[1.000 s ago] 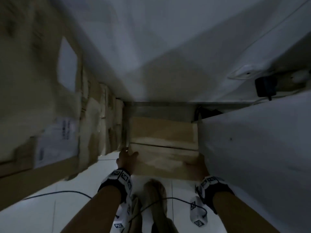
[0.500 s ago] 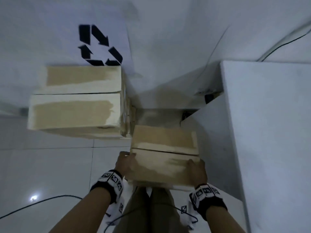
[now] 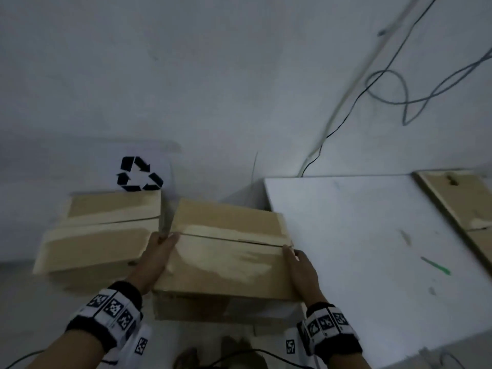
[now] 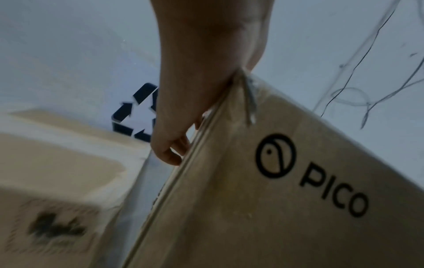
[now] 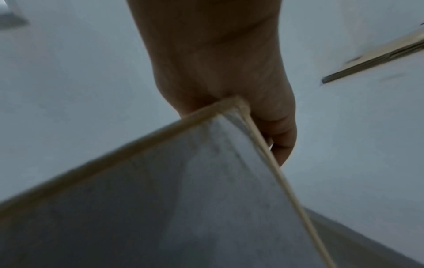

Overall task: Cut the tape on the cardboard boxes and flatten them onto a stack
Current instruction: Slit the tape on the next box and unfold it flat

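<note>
Both hands have raised the taped box [image 3: 226, 251] from the floor to bench [image 3: 372, 235] height (tape uncut). The left hand [image 3: 157, 258] and right hand [image 3: 302, 270] clamp its ends, fingers [image 4: 169, 154] curled round the edges. It hangs beside another box [image 3: 98, 235].

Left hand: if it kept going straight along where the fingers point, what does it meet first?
Likely nothing before the white wall. The left hand points up the narrow gap between the held PICO box and the neighbouring taped cardboard box; depth is unclear, so it may graze either one.
</note>
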{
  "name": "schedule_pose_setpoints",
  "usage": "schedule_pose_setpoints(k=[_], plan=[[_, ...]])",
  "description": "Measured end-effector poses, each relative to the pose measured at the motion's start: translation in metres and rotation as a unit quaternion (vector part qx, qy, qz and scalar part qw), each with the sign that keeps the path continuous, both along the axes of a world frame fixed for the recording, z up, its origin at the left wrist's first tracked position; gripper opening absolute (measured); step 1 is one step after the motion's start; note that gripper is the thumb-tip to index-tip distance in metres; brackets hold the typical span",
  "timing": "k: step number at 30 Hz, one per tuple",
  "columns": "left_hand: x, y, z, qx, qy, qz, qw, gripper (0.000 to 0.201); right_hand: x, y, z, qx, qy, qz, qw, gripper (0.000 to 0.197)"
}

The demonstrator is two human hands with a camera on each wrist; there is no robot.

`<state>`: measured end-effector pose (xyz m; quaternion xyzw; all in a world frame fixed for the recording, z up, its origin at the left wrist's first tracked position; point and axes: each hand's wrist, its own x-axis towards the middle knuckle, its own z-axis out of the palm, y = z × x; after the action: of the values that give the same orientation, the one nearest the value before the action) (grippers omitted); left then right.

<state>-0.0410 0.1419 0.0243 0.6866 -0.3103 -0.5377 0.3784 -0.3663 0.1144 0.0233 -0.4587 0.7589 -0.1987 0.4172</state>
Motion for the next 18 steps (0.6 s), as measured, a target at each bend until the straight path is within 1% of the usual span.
schedule_pose_setpoints(k=[1, 3, 5, 7, 9, 11, 13, 15, 17, 18], plan=[[-0.004, -0.008, 0.015, -0.026, -0.006, -0.010, 1.000, 0.030, -0.004, -0.005, 0.009, -0.023, -0.001, 0.005, 1.000, 0.037], [-0.014, -0.026, 0.040, -0.080, -0.022, -0.021, 0.996, 0.032, -0.015, -0.016, 0.025, -0.071, -0.014, 0.006, 0.997, 0.028], [-0.029, -0.044, 0.061, -0.122, -0.023, -0.006, 0.992, 0.032, -0.032, -0.029, 0.038, -0.116, -0.033, -0.005, 0.993, 0.022], [-0.053, -0.061, 0.084, -0.154, -0.012, 0.012, 0.988, 0.025, -0.057, -0.042, 0.050, -0.157, -0.052, -0.023, 0.986, 0.024], [-0.081, -0.073, 0.105, -0.188, 0.005, 0.013, 0.982, 0.019, -0.087, -0.056, 0.062, -0.190, -0.070, -0.038, 0.979, 0.025], [-0.112, -0.083, 0.120, -0.216, 0.002, 0.001, 0.976, 0.020, -0.122, -0.071, 0.073, -0.211, -0.086, -0.042, 0.973, 0.024], [-0.146, -0.092, 0.128, -0.229, -0.007, -0.014, 0.973, 0.027, -0.160, -0.081, 0.082, -0.228, -0.100, -0.043, 0.967, 0.024], [-0.186, -0.098, 0.131, -0.232, -0.035, -0.031, 0.972, 0.035, -0.202, -0.090, 0.086, -0.238, -0.098, -0.043, 0.965, 0.025], [-0.231, -0.101, 0.132, -0.231, -0.068, -0.040, 0.970, 0.041, -0.244, -0.096, 0.089, -0.231, -0.094, -0.043, 0.967, 0.029], [-0.253, -0.101, 0.132, -0.227, -0.077, -0.040, 0.970, 0.043, -0.263, -0.098, 0.091, -0.218, -0.105, -0.048, 0.969, 0.032]])
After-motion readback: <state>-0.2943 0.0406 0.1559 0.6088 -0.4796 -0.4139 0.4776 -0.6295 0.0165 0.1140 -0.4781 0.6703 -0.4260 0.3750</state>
